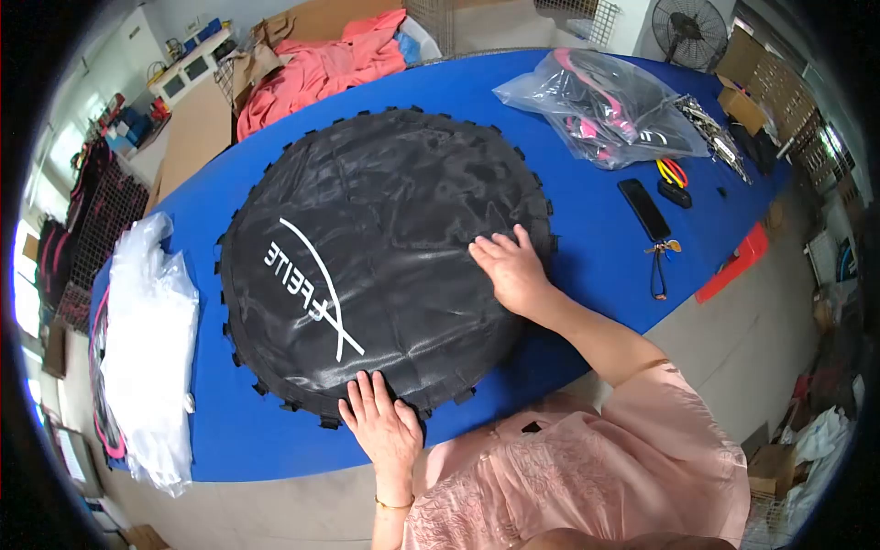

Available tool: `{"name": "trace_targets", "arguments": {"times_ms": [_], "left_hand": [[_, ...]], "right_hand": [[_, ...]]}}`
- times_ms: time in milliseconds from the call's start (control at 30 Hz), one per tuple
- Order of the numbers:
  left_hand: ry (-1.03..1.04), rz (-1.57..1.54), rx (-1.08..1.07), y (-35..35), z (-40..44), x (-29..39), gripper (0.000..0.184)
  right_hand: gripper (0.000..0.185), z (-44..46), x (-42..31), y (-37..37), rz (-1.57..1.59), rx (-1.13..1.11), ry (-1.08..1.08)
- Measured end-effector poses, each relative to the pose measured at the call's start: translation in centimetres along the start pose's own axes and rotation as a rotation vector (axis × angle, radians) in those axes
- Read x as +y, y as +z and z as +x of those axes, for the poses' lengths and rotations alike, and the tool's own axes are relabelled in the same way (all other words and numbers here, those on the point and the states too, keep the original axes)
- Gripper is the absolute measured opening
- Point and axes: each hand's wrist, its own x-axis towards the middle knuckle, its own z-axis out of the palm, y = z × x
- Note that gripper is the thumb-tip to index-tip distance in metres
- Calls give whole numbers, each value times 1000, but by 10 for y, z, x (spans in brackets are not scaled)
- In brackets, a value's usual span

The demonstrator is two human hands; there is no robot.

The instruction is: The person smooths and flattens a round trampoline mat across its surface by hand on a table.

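A large round black trampoline mat [412, 211] lies flat on the blue table, with small tabs spaced all round its edge. White lettering and a curved white line show on its left part. My left hand [383, 431] rests on the mat's near edge, palm down with fingers stretched out. Farther right, my right hand [515, 270] lies on the mat's right side, its fingers spread. Neither hand grips anything.
Clear plastic bags [151, 357] with pink-edged pieces lie at the table's left end. A clear bag of pink and black parts [600, 110], metal springs [713, 137], a phone [644, 209] and keys [662, 247] lie to the right. Coral fabric [325, 73] is heaped behind the blue table [234, 449].
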Motion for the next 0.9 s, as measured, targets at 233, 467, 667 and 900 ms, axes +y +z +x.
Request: {"name": "trace_targets", "arguments": {"times_ms": [233, 467, 667, 900], "left_hand": [[-11, -6, -5, 0, 0, -2, 55], [-10, -20, -8, -1, 0, -1, 55], [-6, -29, 18, 0, 1, 0, 55], [-17, -41, 24, 0, 1, -2, 55]], "right_hand": [[54, -13, 34, -5, -64, 87, 114], [59, -10, 31, 2, -45, 41, 102], [53, 37, -41, -17, 34, -198, -25], [62, 46, -65, -20, 61, -288, -180]]}}
